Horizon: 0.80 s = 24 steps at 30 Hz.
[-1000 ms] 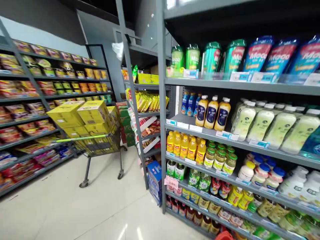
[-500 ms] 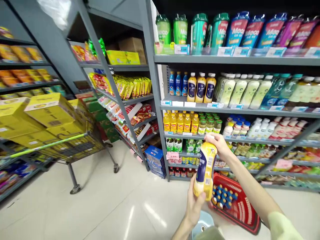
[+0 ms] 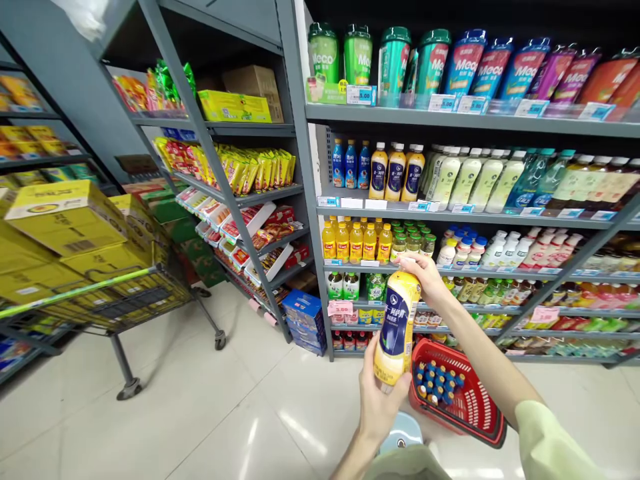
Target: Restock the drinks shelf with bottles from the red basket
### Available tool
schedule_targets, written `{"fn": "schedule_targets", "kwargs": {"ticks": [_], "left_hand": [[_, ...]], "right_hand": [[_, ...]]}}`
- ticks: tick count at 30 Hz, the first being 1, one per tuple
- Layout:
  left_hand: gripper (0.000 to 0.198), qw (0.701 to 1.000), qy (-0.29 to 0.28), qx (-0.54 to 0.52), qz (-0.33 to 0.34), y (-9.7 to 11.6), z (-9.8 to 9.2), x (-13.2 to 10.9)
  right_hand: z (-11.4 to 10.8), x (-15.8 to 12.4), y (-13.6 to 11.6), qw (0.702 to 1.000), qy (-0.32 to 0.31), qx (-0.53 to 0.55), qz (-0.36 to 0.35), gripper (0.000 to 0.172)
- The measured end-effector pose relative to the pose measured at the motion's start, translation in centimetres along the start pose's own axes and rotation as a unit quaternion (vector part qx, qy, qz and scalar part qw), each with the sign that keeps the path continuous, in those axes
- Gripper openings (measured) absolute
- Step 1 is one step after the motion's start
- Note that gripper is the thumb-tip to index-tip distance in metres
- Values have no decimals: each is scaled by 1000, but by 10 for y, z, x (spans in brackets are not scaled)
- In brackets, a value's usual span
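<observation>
Tilted in front of me is a yellow drink bottle [image 3: 396, 320] with a dark blue label facing my way. My left hand [image 3: 377, 393] grips it round its base. At the top, my right hand [image 3: 425, 275] has its fingers closed over the white cap, which they mostly cover. Beyond the bottle, three matching bottles [image 3: 396, 173] stand on the shelf beside three blue bottles [image 3: 351, 165]. On the floor below my right forearm sits a red shopping basket [image 3: 483, 407] holding several blue bottles with orange or white caps [image 3: 440, 383].
A drinks shelf [image 3: 450, 119] spans the right side, with Meco cups [image 3: 465, 63] on top. To the left, a cart [image 3: 105, 300] carries yellow cartons [image 3: 75, 213]. Blue boxes [image 3: 304, 320] stand by the shelf post. Below me is a light blue stool-like object [image 3: 403, 430].
The bottle has turned so its dark blue label faces me, and both hands moved slightly left with it in view. The camera view has shifted slightly.
</observation>
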<state>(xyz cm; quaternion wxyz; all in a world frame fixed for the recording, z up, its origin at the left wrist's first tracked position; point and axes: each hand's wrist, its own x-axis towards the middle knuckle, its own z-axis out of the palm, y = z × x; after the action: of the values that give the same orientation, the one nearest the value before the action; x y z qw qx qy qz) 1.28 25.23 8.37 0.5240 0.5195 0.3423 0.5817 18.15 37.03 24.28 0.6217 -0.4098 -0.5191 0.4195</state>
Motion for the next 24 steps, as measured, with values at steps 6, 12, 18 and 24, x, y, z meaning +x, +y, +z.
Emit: {"fn": "schedule_targets", "kwargs": {"ticks": [6, 12, 18, 24], "left_hand": [[71, 958, 113, 193, 178, 4, -11, 12], [45, 859, 146, 277, 404, 29, -18, 26], [29, 696, 11, 363, 619, 50, -18, 29], [30, 556, -117, 414, 711, 42, -18, 33]], "right_hand": [[-1, -5, -2, 1000, 13, 4, 0, 47], [-2, -15, 3, 977, 83, 158, 118, 50], [0, -11, 26, 873, 43, 441, 205, 39], [-5, -10, 35, 877, 23, 446, 177, 40]]}}
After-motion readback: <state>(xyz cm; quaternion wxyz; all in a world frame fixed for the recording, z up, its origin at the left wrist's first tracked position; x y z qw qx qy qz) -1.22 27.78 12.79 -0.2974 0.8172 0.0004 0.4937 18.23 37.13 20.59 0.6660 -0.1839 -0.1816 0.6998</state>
